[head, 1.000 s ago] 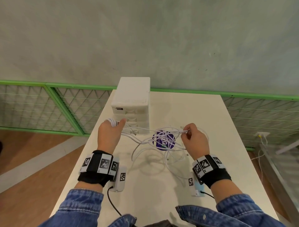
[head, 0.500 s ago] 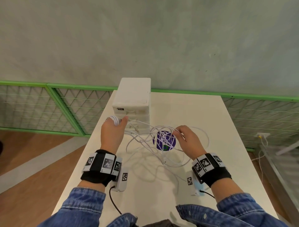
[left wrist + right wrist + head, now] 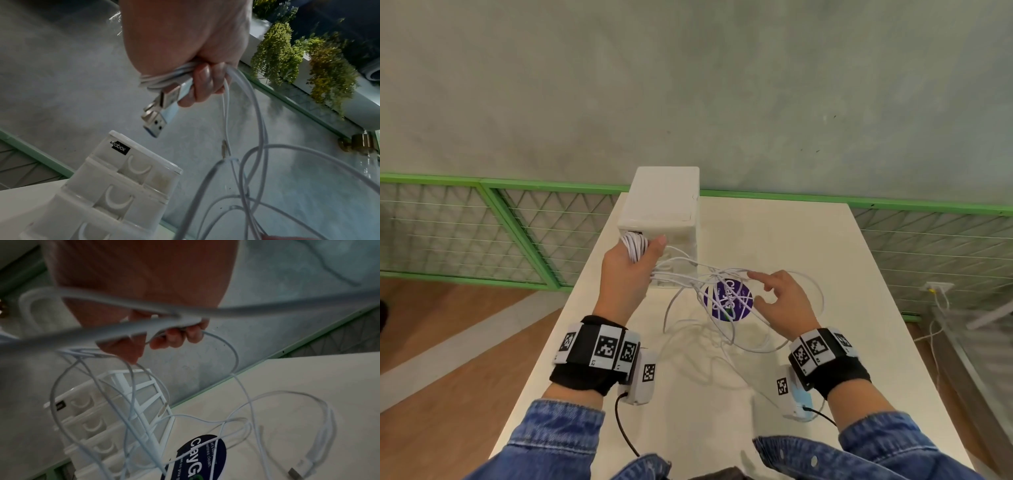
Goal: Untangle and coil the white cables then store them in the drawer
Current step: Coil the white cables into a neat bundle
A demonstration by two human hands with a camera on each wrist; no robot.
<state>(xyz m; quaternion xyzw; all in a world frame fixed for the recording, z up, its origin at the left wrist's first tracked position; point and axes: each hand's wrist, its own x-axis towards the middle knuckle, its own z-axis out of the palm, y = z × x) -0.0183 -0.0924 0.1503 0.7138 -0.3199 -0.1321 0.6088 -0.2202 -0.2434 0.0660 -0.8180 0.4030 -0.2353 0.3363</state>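
Several tangled white cables [image 3: 722,284] hang between my hands above the table, and their loops trail onto it. My left hand [image 3: 633,263] grips a small coil of these cables [image 3: 164,78], with USB plugs [image 3: 162,107] sticking out below the fingers. It is raised just in front of the top of the white drawer unit [image 3: 661,205]. My right hand [image 3: 774,298] is over the tangle, index finger stretched forward. Its other fingers [image 3: 176,337] curl round thin cable strands [image 3: 226,350]. The drawers [image 3: 123,186] look shut.
A round purple sticker [image 3: 729,301] lies on the white table [image 3: 842,274] under the cables. One loose cable end with its plug [image 3: 294,473] rests on the table to the right. A green mesh fence [image 3: 482,222] runs behind the table, below a grey wall.
My left hand has lifted the coil higher, up to the drawer unit's top. My right hand dropped its pinch on a strand, moved into the tangle and now stretches its index finger out.
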